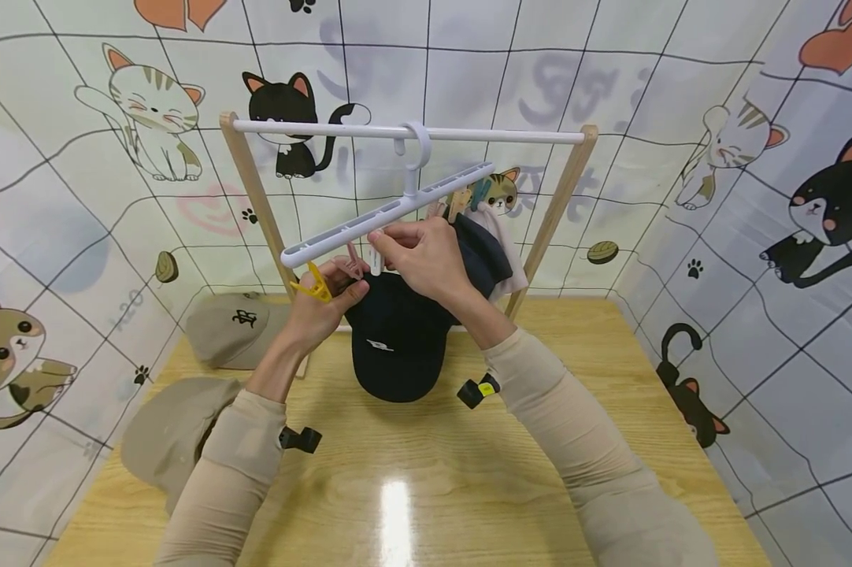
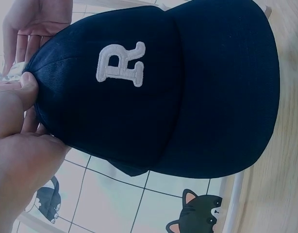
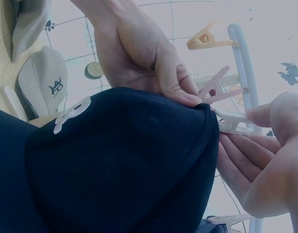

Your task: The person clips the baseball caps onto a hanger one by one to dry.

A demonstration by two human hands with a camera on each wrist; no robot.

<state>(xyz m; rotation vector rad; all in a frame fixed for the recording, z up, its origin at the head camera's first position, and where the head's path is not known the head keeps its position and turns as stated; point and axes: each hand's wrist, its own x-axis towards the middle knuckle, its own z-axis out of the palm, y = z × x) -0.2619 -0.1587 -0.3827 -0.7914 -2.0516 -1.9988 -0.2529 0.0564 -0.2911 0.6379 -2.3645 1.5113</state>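
A dark navy cap [image 1: 398,335] with a white letter R on its front hangs brim-down below the pale hanger [image 1: 390,214]. My left hand [image 1: 313,311] pinches the cap's crown edge between thumb and fingers, as the left wrist view shows. My right hand [image 1: 429,256] pinches a white clothespin [image 3: 234,121], whose jaws are at that same edge; how far they grip the fabric I cannot tell. Beside it is a pink clothespin [image 3: 219,87], close to the left fingertips. A yellow clothespin [image 1: 316,283] sits near the hanger's left end.
The hanger hooks over the white bar [image 1: 497,135] of a wooden-sided rack. Behind my right hand hang another dark cap [image 1: 484,250] and a pale cap [image 1: 507,244], with several clothespins above. Two beige caps [image 1: 231,335] [image 1: 171,433] lie on the table's left side.
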